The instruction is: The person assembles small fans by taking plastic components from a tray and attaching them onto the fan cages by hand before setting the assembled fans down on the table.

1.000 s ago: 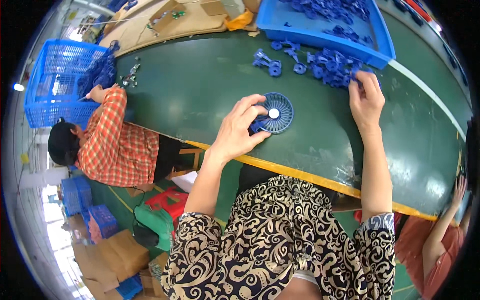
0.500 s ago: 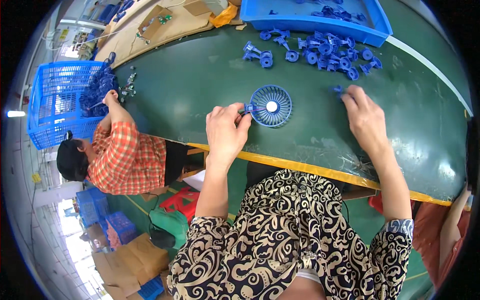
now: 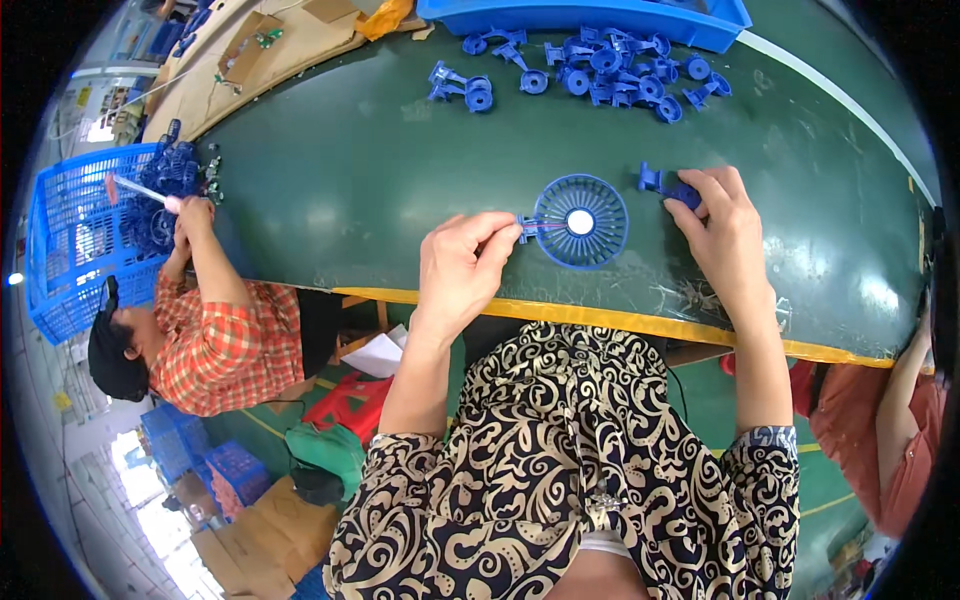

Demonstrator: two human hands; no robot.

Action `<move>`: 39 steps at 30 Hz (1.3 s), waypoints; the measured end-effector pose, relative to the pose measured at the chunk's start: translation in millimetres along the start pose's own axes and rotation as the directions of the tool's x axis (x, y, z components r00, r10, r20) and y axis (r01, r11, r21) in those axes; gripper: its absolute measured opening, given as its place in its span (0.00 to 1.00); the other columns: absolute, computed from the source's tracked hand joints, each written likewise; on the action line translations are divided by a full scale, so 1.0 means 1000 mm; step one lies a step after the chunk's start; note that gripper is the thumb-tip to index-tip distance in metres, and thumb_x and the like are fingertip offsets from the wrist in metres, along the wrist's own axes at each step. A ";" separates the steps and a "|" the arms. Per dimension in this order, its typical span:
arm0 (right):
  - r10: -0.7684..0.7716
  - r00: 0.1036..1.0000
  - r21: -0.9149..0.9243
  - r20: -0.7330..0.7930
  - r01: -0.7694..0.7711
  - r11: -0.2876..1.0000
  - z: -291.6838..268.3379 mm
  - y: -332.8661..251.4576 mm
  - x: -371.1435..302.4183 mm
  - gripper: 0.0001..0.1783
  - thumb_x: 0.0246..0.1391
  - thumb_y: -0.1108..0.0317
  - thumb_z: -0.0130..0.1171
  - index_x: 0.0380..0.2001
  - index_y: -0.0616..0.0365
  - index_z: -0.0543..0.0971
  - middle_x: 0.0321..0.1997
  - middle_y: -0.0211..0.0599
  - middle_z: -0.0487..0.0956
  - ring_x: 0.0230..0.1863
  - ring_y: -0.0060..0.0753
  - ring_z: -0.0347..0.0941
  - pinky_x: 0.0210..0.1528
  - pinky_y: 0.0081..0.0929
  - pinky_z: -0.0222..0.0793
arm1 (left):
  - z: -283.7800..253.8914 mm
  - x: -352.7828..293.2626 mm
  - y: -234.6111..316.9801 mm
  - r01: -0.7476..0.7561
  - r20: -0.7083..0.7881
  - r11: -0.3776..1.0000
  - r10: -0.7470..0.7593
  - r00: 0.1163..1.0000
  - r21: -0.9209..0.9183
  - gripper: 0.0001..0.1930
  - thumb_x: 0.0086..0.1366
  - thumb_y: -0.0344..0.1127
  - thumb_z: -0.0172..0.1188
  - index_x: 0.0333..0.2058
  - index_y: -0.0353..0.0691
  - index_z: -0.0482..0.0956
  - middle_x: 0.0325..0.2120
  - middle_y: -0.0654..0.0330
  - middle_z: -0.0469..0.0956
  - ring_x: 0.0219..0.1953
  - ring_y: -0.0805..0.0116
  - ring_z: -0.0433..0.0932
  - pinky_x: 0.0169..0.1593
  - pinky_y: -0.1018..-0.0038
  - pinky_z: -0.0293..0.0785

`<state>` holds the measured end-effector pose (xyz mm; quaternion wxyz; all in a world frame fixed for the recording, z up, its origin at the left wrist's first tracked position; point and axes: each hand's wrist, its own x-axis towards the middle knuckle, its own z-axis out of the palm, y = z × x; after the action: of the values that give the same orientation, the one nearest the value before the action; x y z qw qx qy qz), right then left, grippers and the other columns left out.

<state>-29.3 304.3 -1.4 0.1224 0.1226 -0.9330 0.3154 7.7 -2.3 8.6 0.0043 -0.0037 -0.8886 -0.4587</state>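
Note:
A round blue fan grille (image 3: 551,249) with a white centre disc and a thin reddish wire sits over the green table. My left hand (image 3: 463,262) pinches the small tab at its left side between thumb and fingertips. To its right, my right hand (image 3: 722,222) grips a blue plastic fan stand part (image 3: 652,180) by its rounded end, the narrower end pointing left toward the grille. A gap separates the two pieces. Further back on the table lies a pile of similar blue stand parts (image 3: 622,72), with a few loose ones beside it.
Behind the pile stands a blue tray (image 3: 590,17). At left, a person in a checked shirt (image 3: 235,345) works with a tool at a blue crate (image 3: 85,225) of grilles. Yellow tape (image 3: 600,318) runs along the table's near edge. Another person's arm (image 3: 900,430) shows at far right.
My right hand has turned the stand part so more of it shows, and it is nearer the grille. The view has shifted a little. The neighbour now holds up a tool.

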 end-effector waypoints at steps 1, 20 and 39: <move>0.039 0.999 0.010 -0.013 -0.038 0.999 -0.001 -0.001 -0.003 0.18 0.51 0.75 0.72 0.47 0.62 0.83 0.38 0.39 0.77 0.26 0.34 0.73 0.32 0.31 0.73 | 0.003 0.000 0.000 -0.022 0.012 1.000 0.023 1.000 -0.010 0.05 0.65 0.33 0.67 0.36 0.38 0.87 0.22 0.56 0.82 0.26 0.59 0.80 0.34 0.65 0.75; -0.167 0.972 0.023 0.167 0.166 0.986 0.026 -0.084 -0.017 0.17 0.47 0.69 0.74 0.40 0.60 0.82 0.38 0.38 0.77 0.39 0.44 0.80 0.36 0.38 0.78 | 0.007 0.002 0.006 -0.098 0.066 0.995 0.097 0.993 0.011 0.06 0.67 0.32 0.64 0.40 0.40 0.86 0.24 0.56 0.82 0.29 0.55 0.83 0.37 0.62 0.76; -0.113 0.955 -0.070 0.273 0.136 0.988 0.026 -0.100 0.007 0.15 0.47 0.69 0.72 0.39 0.61 0.82 0.40 0.38 0.76 0.42 0.43 0.80 0.36 0.39 0.77 | 0.013 0.025 0.022 -0.127 0.077 0.983 0.117 0.990 0.132 0.24 0.68 0.37 0.65 0.58 0.31 0.71 0.17 0.57 0.71 0.21 0.62 0.74 0.30 0.65 0.71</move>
<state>-9.3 210.2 36.9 0.0197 0.2173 -0.9443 0.2463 -17.0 21.4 19.2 0.0022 -0.0737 -0.9155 -0.3954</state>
